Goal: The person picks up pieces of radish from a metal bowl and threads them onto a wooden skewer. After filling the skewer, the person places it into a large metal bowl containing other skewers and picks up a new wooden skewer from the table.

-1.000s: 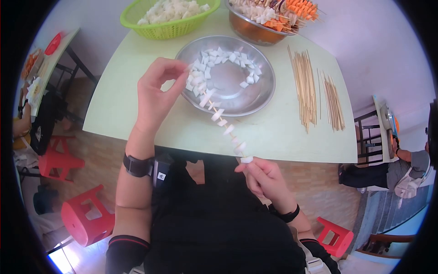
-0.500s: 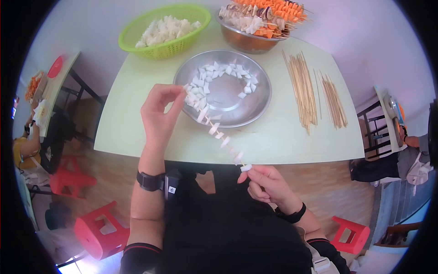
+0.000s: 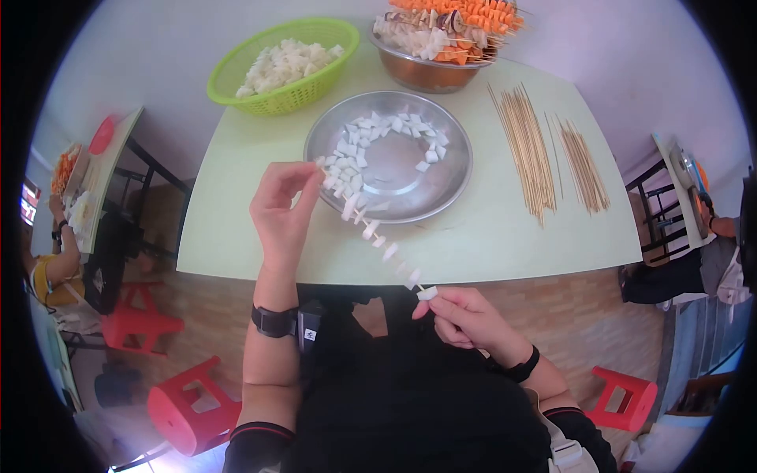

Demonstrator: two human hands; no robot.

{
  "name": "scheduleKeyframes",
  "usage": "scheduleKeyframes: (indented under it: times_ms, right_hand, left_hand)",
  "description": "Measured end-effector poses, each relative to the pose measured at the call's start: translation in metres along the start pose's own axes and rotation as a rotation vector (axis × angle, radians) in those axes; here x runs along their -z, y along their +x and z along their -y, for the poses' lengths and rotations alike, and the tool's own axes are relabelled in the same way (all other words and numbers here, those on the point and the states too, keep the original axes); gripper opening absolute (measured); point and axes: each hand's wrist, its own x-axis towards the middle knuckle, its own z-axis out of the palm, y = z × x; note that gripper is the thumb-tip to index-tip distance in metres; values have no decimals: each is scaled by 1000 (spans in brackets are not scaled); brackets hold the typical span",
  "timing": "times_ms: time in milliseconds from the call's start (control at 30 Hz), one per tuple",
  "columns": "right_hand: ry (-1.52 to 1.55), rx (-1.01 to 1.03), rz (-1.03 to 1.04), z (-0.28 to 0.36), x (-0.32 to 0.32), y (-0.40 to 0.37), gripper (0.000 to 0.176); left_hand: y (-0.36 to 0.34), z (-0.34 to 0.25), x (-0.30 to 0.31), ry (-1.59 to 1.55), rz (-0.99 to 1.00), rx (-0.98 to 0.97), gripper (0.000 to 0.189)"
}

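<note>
A skewer of white cut pieces (image 3: 369,229) slants from the steel bowl's left rim down toward my body, with gaps between the pieces. Its far end is pinched between the thumb and fingers of my left hand (image 3: 282,206). At the near end, my right hand (image 3: 471,319) grips a white piece (image 3: 427,294) on the stick, beyond the table's front edge. Behind the skewer, the shallow steel bowl (image 3: 402,177) holds loose white pieces (image 3: 353,146) along its left and back sides. The bowl's middle shows bare metal.
Bamboo sticks (image 3: 524,158) lie in two bundles on the right of the pale table (image 3: 244,197). A green basket (image 3: 347,39) of white pieces and a metal bowl (image 3: 430,75) of finished skewers stand at the back. Red stools (image 3: 185,410) flank me; other people work at side tables.
Both hands keep hold of the skewer in nearly the same pose. The whole view has shifted slightly, moving the table and my arms a little to the right in the picture.
</note>
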Motion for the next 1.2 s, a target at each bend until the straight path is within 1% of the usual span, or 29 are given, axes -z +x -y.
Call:
scheduleKeyframes:
  times_ms: [33,167,233,267,333,367,433,467,533,567,633,667,733,867,967,1033,1067,1167,1200]
  right_hand:
    - [197,-36,114,-3,2,1,29]
    - [236,-35,121,-5,1,5,28]
    - [-385,180,-96,-6,-8,8,23]
    - [-382,183,-96,-9,-8,8,23]
    - [-878,492,-346,-15,-7,10,19]
    - [-877,493,-348,-16,-5,11,19]
    - [-1085,544,-465,-15,0,11,19]
    - [-1085,541,-466,-15,-1,11,19]
    - [-956,565,-459,-13,-3,11,19]
    - [-956,564,-460,-9,-5,10,19]
    - [-639,305,-316,1,-9,8,21]
    - [-639,305,-316,3,-9,7,21]
    - [-365,147,-198,7,-8,7,24]
    - [-323,135,-182,7,-9,9,26]
    - [-336,163,-220,3,-8,10,26]
    - [-211,126,-212,4,-4,8,27]
    - [-206,122,-219,4,-3,7,27]
    - [-36,148,-176,4,3,6,30]
    - [-29,150,-191,4,4,5,30]
  left_hand:
    - [-1,0,0,-5,3,8,16]
    - [-1,1,1,17,11,-27,12]
    - [-1,2,2,2,-4,27,15]
    - [-1,3,2,4,-1,26,15]
    - [-1,5,3,-16,1,36,14]
    - [-1,6,3,-16,3,35,14]
    - [-1,8,3,-33,32,26,14]
    - [-2,8,2,-34,33,28,14]
    - [-2,6,1,-31,22,27,14]
    - [-2,7,1,-32,22,28,14]
    - [-2,7,0,-31,16,23,14]
    - [-2,8,1,-31,16,23,14]
    - [-2,9,2,-20,16,45,13]
    - [-1,13,2,-32,44,66,15]
    - [-1,10,-1,-63,75,73,17]
    - [-2,4,-4,-62,51,136,17]
    - [-2,1,-5,-64,57,143,17]
    - [-2,0,-4,-15,77,164,18]
    - [-2,1,-3,-9,54,154,19]
